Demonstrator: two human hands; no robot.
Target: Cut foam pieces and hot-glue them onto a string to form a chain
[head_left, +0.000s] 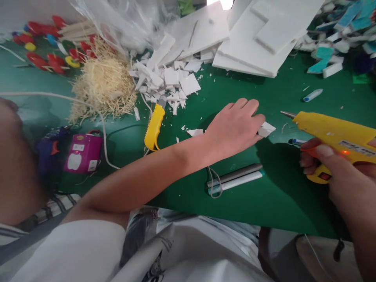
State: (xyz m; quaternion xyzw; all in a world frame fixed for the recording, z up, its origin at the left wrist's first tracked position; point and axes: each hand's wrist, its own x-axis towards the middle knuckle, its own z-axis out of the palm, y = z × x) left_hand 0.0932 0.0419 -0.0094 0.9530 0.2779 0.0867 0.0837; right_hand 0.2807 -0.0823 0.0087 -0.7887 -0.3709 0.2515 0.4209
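My left hand (235, 123) reaches over the green table with its fingers curled. It holds a small white foam piece (266, 129), which pokes out past the fingertips and is partly hidden by them. At the right, my right hand (337, 164) is wrapped round a yellow hot glue gun (331, 127). A red light glows on the gun's side, and its metal nozzle points left towards the foam piece, apart from it. Beneath my left wrist, a white foam scrap (195, 132) lies on the table.
A yellow-handled cutter (154, 127) lies near white foam scraps (164, 78). Foam sheets (249, 55) are stacked behind. Thin wooden sticks (102, 88) are heaped at left, beside a purple power adapter (84, 152) and a cable. Two rods (235, 180) lie in front. Another person's arm is at far left.
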